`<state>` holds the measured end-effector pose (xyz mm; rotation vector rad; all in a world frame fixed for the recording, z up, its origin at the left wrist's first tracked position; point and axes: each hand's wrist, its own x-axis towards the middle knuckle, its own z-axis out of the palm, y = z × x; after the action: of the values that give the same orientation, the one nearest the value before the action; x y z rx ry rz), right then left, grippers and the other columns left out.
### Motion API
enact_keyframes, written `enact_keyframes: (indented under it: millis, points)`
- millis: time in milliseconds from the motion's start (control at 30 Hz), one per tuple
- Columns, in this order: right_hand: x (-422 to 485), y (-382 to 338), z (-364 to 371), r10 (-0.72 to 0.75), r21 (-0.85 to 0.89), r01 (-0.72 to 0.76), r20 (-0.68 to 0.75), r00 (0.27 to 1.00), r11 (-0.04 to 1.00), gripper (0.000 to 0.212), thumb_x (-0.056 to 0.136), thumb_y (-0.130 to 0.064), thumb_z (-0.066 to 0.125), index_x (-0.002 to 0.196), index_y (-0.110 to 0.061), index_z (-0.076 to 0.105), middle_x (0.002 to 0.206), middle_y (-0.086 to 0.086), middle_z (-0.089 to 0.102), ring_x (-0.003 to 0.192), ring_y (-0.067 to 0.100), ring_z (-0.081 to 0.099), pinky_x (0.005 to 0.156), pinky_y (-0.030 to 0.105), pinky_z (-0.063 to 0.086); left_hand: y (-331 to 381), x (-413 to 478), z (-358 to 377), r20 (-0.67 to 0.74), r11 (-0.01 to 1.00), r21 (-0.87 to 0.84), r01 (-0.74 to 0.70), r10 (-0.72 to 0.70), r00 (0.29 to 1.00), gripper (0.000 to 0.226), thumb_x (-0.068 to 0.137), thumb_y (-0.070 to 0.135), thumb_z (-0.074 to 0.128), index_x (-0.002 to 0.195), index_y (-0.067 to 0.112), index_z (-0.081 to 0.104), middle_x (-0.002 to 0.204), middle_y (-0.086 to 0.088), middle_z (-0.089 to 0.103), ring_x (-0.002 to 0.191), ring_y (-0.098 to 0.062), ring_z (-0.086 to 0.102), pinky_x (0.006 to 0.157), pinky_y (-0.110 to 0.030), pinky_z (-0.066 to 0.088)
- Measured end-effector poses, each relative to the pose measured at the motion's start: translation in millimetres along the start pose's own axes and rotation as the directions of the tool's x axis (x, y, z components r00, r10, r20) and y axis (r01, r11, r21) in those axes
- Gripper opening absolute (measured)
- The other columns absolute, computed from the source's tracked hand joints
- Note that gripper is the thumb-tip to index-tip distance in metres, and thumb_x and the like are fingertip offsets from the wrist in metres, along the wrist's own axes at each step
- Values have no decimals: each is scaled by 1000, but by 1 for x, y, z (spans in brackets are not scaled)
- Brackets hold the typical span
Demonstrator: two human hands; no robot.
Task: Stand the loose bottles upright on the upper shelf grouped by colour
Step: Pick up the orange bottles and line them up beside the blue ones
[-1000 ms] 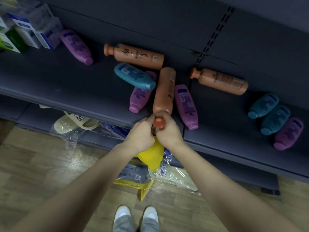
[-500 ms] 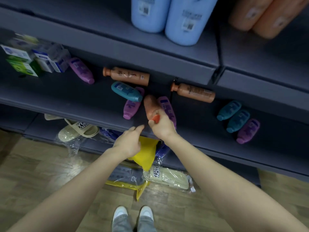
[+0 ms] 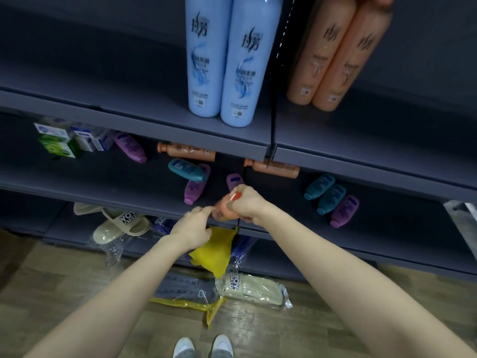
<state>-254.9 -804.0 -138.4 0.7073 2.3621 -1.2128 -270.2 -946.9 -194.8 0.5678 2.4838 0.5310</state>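
The orange bottle (image 3: 223,209) is gripped at its cap end by the right hand (image 3: 249,202), at the lower shelf's (image 3: 77,177) near edge. Nothing is held by the loose left hand (image 3: 193,226). Held at one end only, the bottle could be dropped.

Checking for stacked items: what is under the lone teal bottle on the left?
A purple bottle lies under the teal bottle, cap end sticking out frontward. Its middle is covered.

A: Where's your room on the upper shelf (image 3: 103,81)?
B: Left of the blue bottles (image 3: 222,73), wide open. Orange bottles (image 3: 327,60) block just right of the post (image 3: 273,130); past them it's free.
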Motion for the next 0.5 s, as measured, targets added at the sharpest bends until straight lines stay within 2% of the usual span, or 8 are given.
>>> enact_keyframes:
  millis: [100, 200, 333, 500]
  points:
    - [-17, -5, -10, 29, 59, -30, 10, 1000, 998, 11, 88, -13, 52, 91, -23, 48, 91, 8, 51, 74, 20, 51, 53, 26, 40, 8, -10, -5, -17, 1000, 8, -13, 14, 1000, 63, 89, 15, 51, 147, 19, 26, 145, -9, 35, 132, -29, 35, 103, -39, 38]
    - [-34, -9, -25, 13, 45, -13, 12, 1000, 999, 15, 87, -12, 51, 81, -25, 48, 84, 9, 51, 61, 17, 47, 47, 24, 36, 17, -18, -11, -56, 999, 25, -46, 48, 997, 62, 89, 16, 52, 146, 19, 28, 143, -9, 37, 131, -29, 37, 102, -40, 39]
    - [-56, -21, -44, -3, 57, 2, 16, 1000, 998, 8, 88, -11, 52, 94, -15, 49, 76, 8, 48, 52, 16, 41, 48, 25, 32, 31, -25, -22, -82, 996, 63, -63, 68, 994, 62, 89, 18, 53, 146, 18, 28, 143, -10, 37, 130, -30, 38, 100, -42, 40]
    - [-83, -30, -63, -102, -51, 102, 9, 995, 993, 20, 85, -22, 65, 94, -15, 48, 63, 4, 42, 48, 13, 35, 46, 25, 30, 42, -35, -40, -121, 993, 108, -57, 70, 990, 65, 87, 20, 55, 146, 18, 27, 142, -10, 38, 129, -29, 40, 100, -43, 42]
